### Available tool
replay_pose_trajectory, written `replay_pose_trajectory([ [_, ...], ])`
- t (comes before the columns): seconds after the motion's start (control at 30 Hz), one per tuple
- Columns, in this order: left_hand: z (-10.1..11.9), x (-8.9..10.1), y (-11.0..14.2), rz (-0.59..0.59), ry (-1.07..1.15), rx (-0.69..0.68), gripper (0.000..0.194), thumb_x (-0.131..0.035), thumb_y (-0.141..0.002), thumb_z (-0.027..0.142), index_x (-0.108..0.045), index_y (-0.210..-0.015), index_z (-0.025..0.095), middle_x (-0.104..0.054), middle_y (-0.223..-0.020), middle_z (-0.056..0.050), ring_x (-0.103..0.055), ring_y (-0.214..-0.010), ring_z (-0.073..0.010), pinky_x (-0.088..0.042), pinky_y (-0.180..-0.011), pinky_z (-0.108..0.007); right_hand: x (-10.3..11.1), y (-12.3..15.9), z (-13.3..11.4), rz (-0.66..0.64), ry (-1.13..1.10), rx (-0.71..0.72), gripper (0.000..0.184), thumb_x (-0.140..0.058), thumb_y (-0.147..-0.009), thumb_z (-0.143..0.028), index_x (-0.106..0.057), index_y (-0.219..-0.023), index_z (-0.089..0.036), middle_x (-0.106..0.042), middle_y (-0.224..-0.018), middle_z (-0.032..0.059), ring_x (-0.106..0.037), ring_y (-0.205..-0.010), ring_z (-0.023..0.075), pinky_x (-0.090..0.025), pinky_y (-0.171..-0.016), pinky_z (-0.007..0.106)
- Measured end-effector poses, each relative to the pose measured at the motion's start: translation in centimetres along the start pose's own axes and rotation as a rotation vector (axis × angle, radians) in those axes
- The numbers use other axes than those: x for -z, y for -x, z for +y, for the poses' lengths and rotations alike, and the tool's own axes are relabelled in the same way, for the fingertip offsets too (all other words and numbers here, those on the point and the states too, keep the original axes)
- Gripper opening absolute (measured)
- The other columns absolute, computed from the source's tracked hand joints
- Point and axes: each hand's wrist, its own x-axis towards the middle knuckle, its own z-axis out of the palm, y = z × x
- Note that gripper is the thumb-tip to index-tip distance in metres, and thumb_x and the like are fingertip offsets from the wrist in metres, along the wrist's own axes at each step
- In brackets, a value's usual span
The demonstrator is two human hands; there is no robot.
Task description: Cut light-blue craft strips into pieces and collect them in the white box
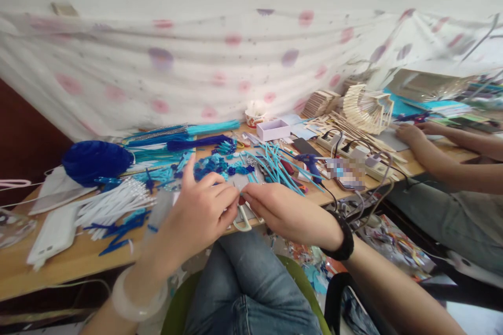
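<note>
My left hand (210, 200) and my right hand (273, 207) meet at the front edge of the table, fingertips nearly touching. The thumb and fingers of the left pinch inward while its index finger points up. On the right, the fingers are pressed together. Something tiny, partly dark red, shows between the fingertips; its kind is too small to tell. Just beneath them lies a white looped handle (243, 221), like that of scissors, partly covered. Behind the hands are blue chenille pieces (212, 166), and light-blue chenille stems (277, 165) fan out to the right.
At left are a dark-blue chenille bundle (96, 161), white stems (116, 204) and a white power bank-like block (55, 235). A lilac box (274, 130), glue gun (310, 166), phone (348, 174) and power strip (379, 171) stand right. A co-worker's hands (412, 133) are farther right.
</note>
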Motion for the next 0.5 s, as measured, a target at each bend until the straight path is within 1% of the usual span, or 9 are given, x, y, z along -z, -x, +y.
replay_pose_trajectory([
  [0.1,0.2,-0.8,0.1,0.096,0.065,0.102,0.025,-0.047,-0.098,0.020,-0.064,-0.080,0.020,-0.074,-0.079,-0.001,-0.068,-0.089,-0.0219,-0.009,-0.117,-0.071,-1.2,0.0,-0.6,0.093,0.057,-0.089,0.019,-0.038,-0.098,-0.011,-0.054,-0.088,-0.016,-0.059,-0.073,0.0042,-0.050,-0.063,0.0163,-0.030,-0.059,0.027],
  [0.17,0.7,-1.4,0.2,0.212,0.120,0.210,0.024,-0.047,-0.098,0.021,-0.065,-0.082,0.021,-0.076,-0.083,-0.001,-0.069,-0.093,-0.0219,-0.008,-0.120,-0.067,-2.5,-0.2,-1.2,0.195,0.058,-0.146,0.021,-0.036,-0.098,-0.012,-0.054,-0.088,-0.017,-0.059,-0.070,0.0042,-0.050,-0.059,0.0173,-0.028,-0.057,0.028],
  [0.23,1.4,-2.1,0.1,0.357,0.194,0.334,0.024,-0.046,-0.098,0.022,-0.066,-0.085,0.023,-0.077,-0.087,-0.002,-0.070,-0.093,-0.0211,-0.011,-0.121,-0.063,-3.9,-0.4,-1.7,0.293,0.008,-0.154,0.021,-0.034,-0.098,-0.013,-0.053,-0.089,-0.018,-0.060,-0.068,0.0045,-0.051,-0.057,0.0179,-0.026,-0.055,0.028],
  [0.3,2.2,-3.0,0.0,0.460,0.307,0.454,0.028,-0.044,-0.099,0.023,-0.069,-0.087,0.024,-0.078,-0.091,-0.002,-0.071,-0.092,-0.0205,-0.017,-0.122,-0.060,-5.3,-0.7,-2.1,0.386,-0.071,-0.140,0.022,-0.033,-0.098,-0.014,-0.052,-0.088,-0.018,-0.062,-0.070,0.0060,-0.053,-0.058,0.0182,-0.028,-0.055,0.028],
  [0.4,3.4,-4.3,-0.2,0.557,0.552,0.646,0.032,-0.042,-0.100,0.027,-0.073,-0.091,0.025,-0.079,-0.098,-0.002,-0.072,-0.094,-0.0212,-0.030,-0.120,-0.054,-6.9,-1.1,-2.6,0.499,-0.231,-0.133,0.022,-0.033,-0.098,-0.016,-0.049,-0.083,-0.020,-0.061,-0.070,0.0055,-0.053,-0.057,0.0170,-0.033,-0.055,0.027],
  [0.5,4.2,-5.3,-0.3,0.655,0.821,0.835,0.033,-0.043,-0.100,0.031,-0.074,-0.096,0.022,-0.080,-0.103,-0.005,-0.072,-0.104,-0.0240,-0.049,-0.108,-0.046,-8.0,-1.5,-2.8,0.540,-0.403,-0.144,0.026,-0.034,-0.100,-0.022,-0.044,-0.077,-0.022,-0.057,-0.067,0.0023,-0.050,-0.057,0.0154,-0.036,-0.055,0.026],
])
